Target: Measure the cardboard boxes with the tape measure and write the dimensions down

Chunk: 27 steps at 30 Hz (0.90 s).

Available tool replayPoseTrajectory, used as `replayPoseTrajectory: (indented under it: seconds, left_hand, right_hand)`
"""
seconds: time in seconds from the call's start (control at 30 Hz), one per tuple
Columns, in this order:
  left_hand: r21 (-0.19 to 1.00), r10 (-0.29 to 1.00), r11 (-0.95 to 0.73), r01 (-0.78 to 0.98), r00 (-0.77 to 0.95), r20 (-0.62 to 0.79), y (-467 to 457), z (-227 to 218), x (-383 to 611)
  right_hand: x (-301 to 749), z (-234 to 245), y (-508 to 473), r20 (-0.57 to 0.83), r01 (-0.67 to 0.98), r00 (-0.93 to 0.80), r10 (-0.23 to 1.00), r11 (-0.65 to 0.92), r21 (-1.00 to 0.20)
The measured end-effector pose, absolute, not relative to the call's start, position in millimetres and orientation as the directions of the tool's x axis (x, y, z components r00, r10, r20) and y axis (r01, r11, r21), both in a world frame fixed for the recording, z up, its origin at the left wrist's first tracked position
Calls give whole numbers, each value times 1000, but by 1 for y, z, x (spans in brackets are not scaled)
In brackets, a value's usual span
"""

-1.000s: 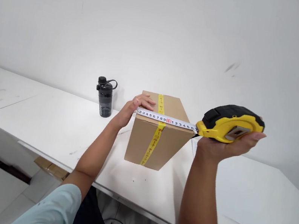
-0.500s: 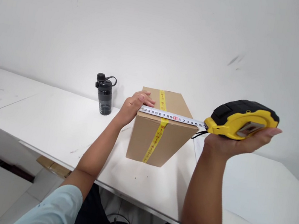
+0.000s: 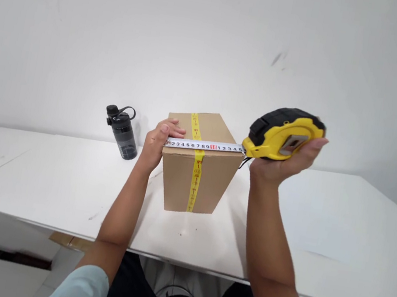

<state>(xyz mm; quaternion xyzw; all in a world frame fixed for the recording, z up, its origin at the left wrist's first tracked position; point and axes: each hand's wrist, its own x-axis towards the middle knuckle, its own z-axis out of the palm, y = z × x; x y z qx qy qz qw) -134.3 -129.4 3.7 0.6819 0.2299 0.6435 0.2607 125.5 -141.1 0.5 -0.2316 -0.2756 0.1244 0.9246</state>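
A sealed cardboard box (image 3: 211, 183) with a yellow tape strip stands upright on the white table (image 3: 63, 181). My left hand (image 3: 156, 141) rests on the box's top left corner and pins the end of a white measuring tape (image 3: 204, 145) there. The tape runs along the box's front top edge to a yellow and black tape measure case (image 3: 280, 134). My right hand (image 3: 284, 158) cups that case just past the box's right corner, fingers wrapped under it.
A dark drinking bottle (image 3: 123, 132) with a loop cap stands on the table left of the box. A white wall rises behind. The table's front edge (image 3: 172, 260) runs below my forearms, with my lap and the floor under it.
The case has come in towards the box, so less tape shows. My view has swung, putting box and hands further left and squarer on. My left hand stays on the corner.
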Motion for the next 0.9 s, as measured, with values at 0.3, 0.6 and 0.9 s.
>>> replayPoseTrajectory:
  seconds: [0.3, 0.6, 0.9]
  left_hand:
    - [647, 645, -762, -17, 67, 761, -128, 3, -137]
    - [655, 652, -756, -17, 67, 755, -128, 4, -137]
    - [664, 659, -747, -20, 106, 745, -128, 8, -139]
  right_hand:
    - [109, 7, -149, 511, -10, 818, 266, 893, -449]
    - [109, 7, -145, 501, -26, 820, 275, 894, -448]
    - [117, 2, -136, 470, -27, 853, 226, 919, -393]
